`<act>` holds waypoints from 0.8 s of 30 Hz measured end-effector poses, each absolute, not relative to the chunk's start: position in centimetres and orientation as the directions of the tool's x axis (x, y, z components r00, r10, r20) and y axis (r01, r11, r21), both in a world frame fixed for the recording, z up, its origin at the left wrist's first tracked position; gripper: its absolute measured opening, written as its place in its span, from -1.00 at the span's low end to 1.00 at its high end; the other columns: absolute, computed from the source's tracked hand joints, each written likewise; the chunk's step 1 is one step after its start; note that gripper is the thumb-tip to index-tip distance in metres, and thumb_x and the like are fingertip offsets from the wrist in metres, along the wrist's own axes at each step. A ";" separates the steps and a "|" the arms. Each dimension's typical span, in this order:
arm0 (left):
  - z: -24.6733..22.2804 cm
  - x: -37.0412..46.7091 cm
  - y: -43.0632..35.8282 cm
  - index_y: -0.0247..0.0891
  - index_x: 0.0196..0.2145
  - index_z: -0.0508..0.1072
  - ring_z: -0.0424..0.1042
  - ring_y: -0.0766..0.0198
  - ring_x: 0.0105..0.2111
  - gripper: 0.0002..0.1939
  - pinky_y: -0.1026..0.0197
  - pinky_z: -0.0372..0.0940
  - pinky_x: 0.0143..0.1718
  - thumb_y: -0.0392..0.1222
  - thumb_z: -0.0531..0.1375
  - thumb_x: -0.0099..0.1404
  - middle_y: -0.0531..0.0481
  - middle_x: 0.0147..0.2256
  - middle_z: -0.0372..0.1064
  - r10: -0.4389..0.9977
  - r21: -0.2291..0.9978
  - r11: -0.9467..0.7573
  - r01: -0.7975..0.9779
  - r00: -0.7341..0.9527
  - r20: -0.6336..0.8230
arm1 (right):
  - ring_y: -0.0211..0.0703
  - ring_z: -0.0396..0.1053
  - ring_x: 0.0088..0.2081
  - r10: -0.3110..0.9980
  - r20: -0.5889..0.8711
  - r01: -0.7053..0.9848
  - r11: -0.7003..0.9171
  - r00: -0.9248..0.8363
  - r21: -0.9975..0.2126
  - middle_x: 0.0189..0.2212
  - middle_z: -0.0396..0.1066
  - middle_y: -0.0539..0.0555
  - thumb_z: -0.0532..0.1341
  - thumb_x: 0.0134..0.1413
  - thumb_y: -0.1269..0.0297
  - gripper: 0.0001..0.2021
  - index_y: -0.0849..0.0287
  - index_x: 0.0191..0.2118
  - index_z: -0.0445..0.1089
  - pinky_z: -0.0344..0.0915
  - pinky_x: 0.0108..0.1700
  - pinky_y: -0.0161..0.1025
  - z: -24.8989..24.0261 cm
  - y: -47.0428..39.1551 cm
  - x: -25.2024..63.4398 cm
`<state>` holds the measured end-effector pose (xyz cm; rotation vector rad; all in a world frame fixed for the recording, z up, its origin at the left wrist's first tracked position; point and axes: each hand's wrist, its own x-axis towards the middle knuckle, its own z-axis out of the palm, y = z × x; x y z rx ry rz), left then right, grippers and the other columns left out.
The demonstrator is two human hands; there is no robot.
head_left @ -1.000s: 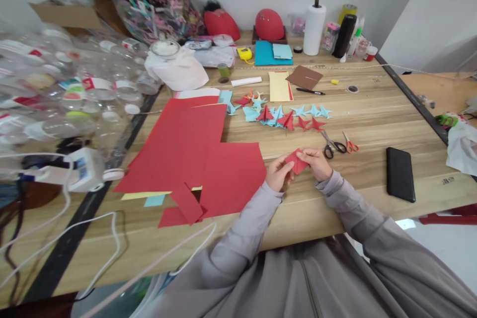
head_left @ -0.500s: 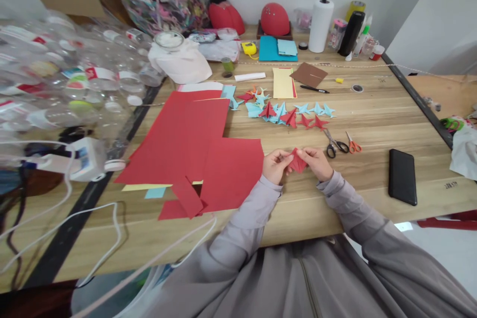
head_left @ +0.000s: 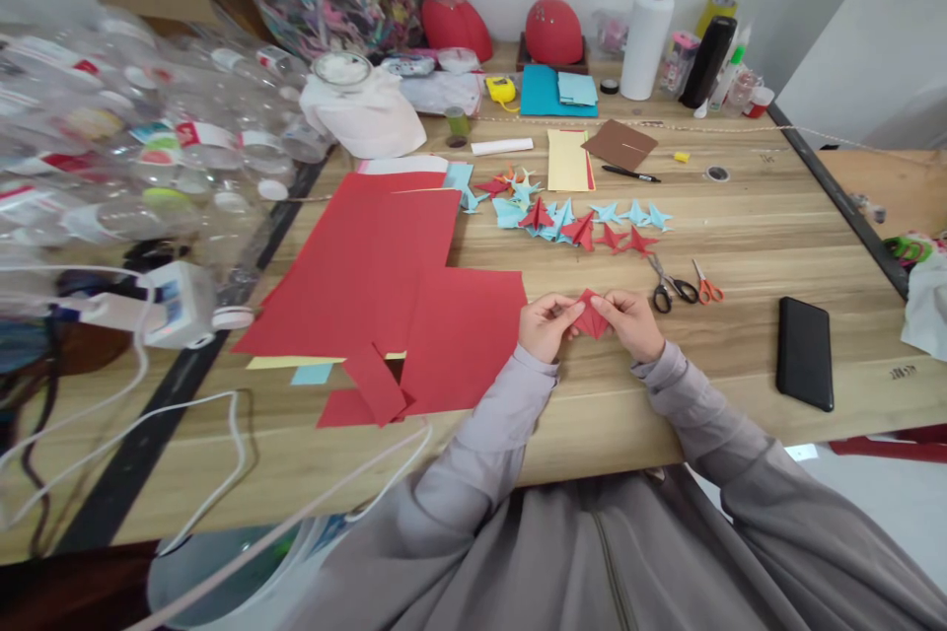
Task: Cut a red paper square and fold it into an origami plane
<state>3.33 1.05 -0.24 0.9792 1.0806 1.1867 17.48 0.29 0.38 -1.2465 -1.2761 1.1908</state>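
Note:
Between my two hands is a small folded red paper (head_left: 591,319), diamond-shaped with creases on its face. My left hand (head_left: 546,326) pinches its left edge, thumb on top. On the other side my right hand (head_left: 630,323) grips the upper right edge, also with the thumb on top. The fingers under the paper are mostly hidden. Beyond the hands lie several folded red paper cranes (head_left: 579,231) and light blue paper cranes (head_left: 608,213). Large red paper sheets (head_left: 463,340) spread to the left of my left hand, with cut red strips (head_left: 375,385) at their near edge.
Black-handled scissors (head_left: 672,290) and small orange scissors (head_left: 708,285) lie right of the hands, then a black phone (head_left: 804,352). Yellow paper (head_left: 566,161), a brown square (head_left: 621,145) and a black pen (head_left: 630,175) lie farther back. Plastic bottles (head_left: 199,146) crowd the left side.
The camera view has shifted slightly, so the tabletop things appear a little to the right. Both hands keep their hold on the folded red paper, nearly still.

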 end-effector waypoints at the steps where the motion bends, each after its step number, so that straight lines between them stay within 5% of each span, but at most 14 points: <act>1: -0.3 3.3 1.1 -0.32 -0.56 0.41 0.23 0.44 -0.77 -0.63 0.39 0.14 -0.74 0.02 0.40 -0.13 0.12 -0.76 0.28 0.991 0.970 0.130 -0.207 0.052 -0.122 | -0.37 0.05 -0.68 1.000 0.019 0.084 0.020 -0.019 -0.996 -0.80 0.15 -0.09 0.23 -0.13 -0.23 -0.46 0.15 -0.72 0.18 -0.03 -0.60 -0.34 0.5 0.3 17.4; 8: -0.4 3.4 1.0 -0.32 -0.53 0.42 0.26 0.41 -0.76 -0.60 0.37 0.16 -0.73 0.11 0.36 -0.08 0.09 -0.74 0.31 0.984 0.963 0.168 -0.209 0.094 -0.151 | -0.37 0.01 -0.67 0.999 0.041 0.106 0.042 -0.013 -0.993 -0.79 0.11 -0.09 0.18 -0.07 -0.23 -0.45 0.14 -0.73 0.16 -0.05 -0.60 -0.32 0.1 0.4 17.6; 13: -0.3 3.4 1.0 -0.33 -0.45 0.45 0.30 0.41 -0.69 -0.55 0.35 0.21 -0.73 0.01 0.44 -0.23 0.07 -0.62 0.40 0.982 0.959 0.174 -0.226 0.114 -0.151 | -0.38 0.08 -0.68 0.998 0.010 0.058 0.013 -0.055 -0.998 -0.78 0.16 -0.09 0.22 -0.09 -0.19 -0.48 0.16 -0.72 0.23 0.03 -0.60 -0.35 0.2 0.1 17.3; 19: -0.5 3.0 1.2 -0.31 -0.63 0.37 0.16 0.49 -0.75 -0.62 0.39 0.10 -0.74 -0.01 0.42 -0.20 0.18 -0.75 0.21 0.992 0.958 0.125 -0.257 0.051 -0.116 | -0.37 0.18 -0.68 0.959 -0.104 0.012 -0.105 -0.265 -0.994 -0.71 0.31 -0.05 0.34 -0.20 -0.07 -0.61 0.21 -0.56 0.43 0.16 -0.62 -0.35 0.2 -0.3 16.8; 24: -0.5 2.9 1.2 -0.30 -0.66 0.40 0.26 0.41 -0.70 -0.66 0.33 0.21 -0.66 -0.02 0.42 -0.18 0.11 -0.71 0.31 0.997 0.976 0.080 -0.200 0.017 -0.078 | -0.38 0.18 -0.69 0.955 -0.143 0.003 -0.147 -0.261 -0.989 -0.71 0.35 -0.05 0.38 -0.26 -0.02 -0.65 0.22 -0.51 0.48 0.17 -0.64 -0.37 -0.2 -0.2 16.9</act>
